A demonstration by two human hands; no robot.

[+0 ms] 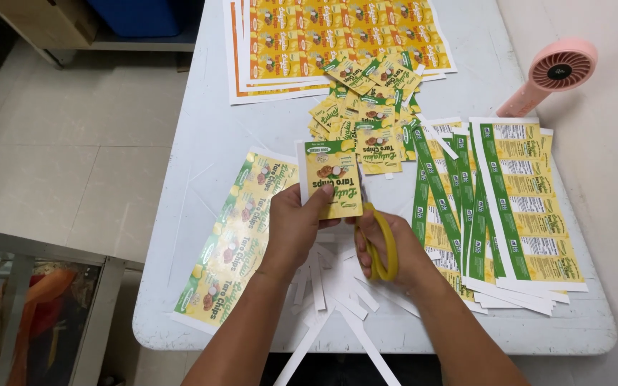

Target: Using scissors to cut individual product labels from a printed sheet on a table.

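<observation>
Centrally, left hand (pixel 296 221) pinching yellow label (pixel 332 177) upright, right hand (pixel 388 246) beside it, gripping yellow scissors (pixel 379 239) at label's edge.

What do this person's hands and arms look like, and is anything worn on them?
Both forearms are bare, with no sleeves in view. The left hand and right hand have no gloves, and no rings, watch or bracelets can be seen. Fingernails look short and unpainted.
</observation>
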